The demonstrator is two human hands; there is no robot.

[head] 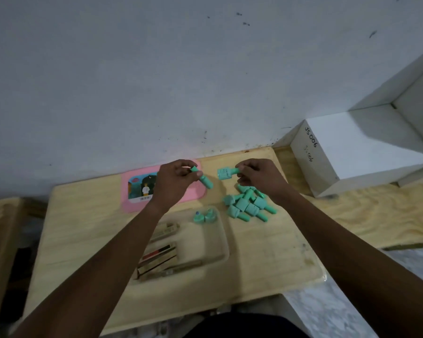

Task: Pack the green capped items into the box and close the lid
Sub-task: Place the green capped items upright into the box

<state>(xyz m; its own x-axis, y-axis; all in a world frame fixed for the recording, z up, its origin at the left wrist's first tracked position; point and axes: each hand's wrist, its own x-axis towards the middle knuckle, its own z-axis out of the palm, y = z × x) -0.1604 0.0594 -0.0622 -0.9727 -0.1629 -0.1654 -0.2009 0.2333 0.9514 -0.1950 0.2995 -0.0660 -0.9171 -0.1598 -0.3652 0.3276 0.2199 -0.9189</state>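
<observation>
Above the table (266,252), the left hand (174,181) and right hand (261,178) each pinch a light, rigid green bottle (226,173), best gripped by its cap.

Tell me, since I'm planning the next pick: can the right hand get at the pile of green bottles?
Probably yes. The pile of green bottles lies uncovered just below the right hand, but that hand already holds a green bottle.
</observation>
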